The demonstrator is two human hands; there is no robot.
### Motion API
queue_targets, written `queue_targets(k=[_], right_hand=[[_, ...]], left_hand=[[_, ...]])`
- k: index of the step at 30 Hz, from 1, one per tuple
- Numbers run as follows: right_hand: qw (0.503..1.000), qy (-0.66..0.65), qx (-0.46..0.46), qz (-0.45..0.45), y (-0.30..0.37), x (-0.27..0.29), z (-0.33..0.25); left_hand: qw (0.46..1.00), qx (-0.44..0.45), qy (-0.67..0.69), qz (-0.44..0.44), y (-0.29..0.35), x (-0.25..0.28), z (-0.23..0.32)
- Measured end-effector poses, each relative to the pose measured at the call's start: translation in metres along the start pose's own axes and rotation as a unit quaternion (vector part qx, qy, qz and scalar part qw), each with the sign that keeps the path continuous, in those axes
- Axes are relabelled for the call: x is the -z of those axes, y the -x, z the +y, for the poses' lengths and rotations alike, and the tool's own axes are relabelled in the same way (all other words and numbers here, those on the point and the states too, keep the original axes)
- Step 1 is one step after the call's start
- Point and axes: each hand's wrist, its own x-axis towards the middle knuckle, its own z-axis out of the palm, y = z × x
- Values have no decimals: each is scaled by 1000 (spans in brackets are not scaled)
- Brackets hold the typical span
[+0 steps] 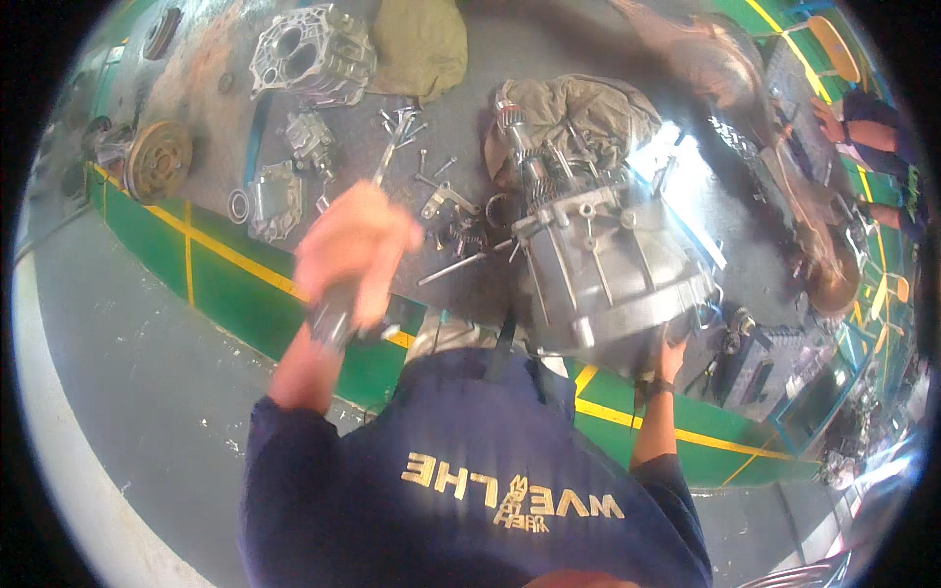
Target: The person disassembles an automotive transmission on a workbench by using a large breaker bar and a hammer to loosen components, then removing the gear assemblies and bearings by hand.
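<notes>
Hand (L) [355,245] blurry, curled; R hand [670,359] at metal hsg rim [642,311]

This is a mechanical workshop. A metal worktop [323,132] bears a big cast housing [608,265] with a geared shaft [532,162], another open casing [314,59], loose bolts [407,125] and crumpled rags [421,49]. A rusty disc [160,162] sits at the left. The green floor [147,243] carries yellow lines [245,263], and wooden-topped stools [833,47] stand at the far right.
</notes>
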Motion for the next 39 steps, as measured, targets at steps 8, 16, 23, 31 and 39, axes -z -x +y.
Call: queue_targets(k=[8, 16, 23, 31, 39], right_hand=[[984, 100, 137, 48, 2, -38, 84], [990, 89, 107, 37, 16, -32, 93], [992, 90, 88, 32, 21, -33, 102], [994, 82, 70, 33, 25, -35, 95], [995, 66, 58, 42, 21, -38, 85]], left_hand=[[955, 32, 234, 180, -19, -104, -9], [938, 54, 234, 250, -15, -128, -25], [945, 77, 234, 213, -20, -135, -33], [947, 78, 239, 202, -21, -138, -28], [950, -16, 284, 131, 0, -141, -6]])
